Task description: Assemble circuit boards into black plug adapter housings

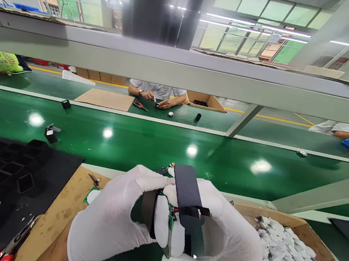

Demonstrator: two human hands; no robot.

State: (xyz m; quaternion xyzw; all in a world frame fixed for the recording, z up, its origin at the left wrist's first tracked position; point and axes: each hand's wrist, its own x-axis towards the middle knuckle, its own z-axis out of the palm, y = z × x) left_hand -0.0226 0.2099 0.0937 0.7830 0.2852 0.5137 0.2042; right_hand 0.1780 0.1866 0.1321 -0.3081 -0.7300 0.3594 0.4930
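Both of my hands wear white gloves and meet at the lower middle of the head view. My left hand is closed around a black housing, its opening facing right. My right hand grips a green circuit board, seen edge-on, with white padded pieces against it. A flat black panel with a dark clip-like part stands upright at the right fingers. Red wire shows between board and panel. The board is beside the housing's opening; whether they touch, I cannot tell. Fingers hide parts of these pieces.
A cardboard box of white padded pieces stands right. Left lie a black mat with dark framed panels, red-handled pliers and another circuit board. A green belt carries black housings. Across it, a co-worker's hands handle small parts.
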